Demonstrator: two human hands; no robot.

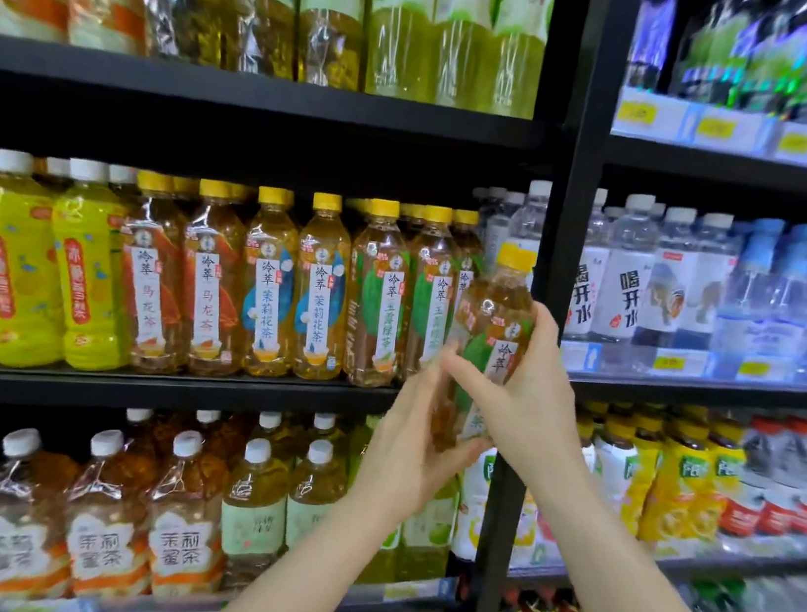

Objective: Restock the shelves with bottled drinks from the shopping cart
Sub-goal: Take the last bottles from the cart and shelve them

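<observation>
In front of the middle shelf [162, 383], both hands hold one green tea bottle [494, 329] with a yellow cap. The left hand [411, 441] grips its bottom. The right hand [521, 395] wraps around its middle. The bottle is tilted, just right of the row of yellow-capped tea bottles [321, 289], by the black post [558, 224].

Amber tea, yellow caps, black shelving
Held bottle [490, 338]: amber liquid, yellow cap, white-and-green label; left of it, 2 lime-yellow bottles [54, 267] with white caps on the black shelf [146, 389].
</observation>
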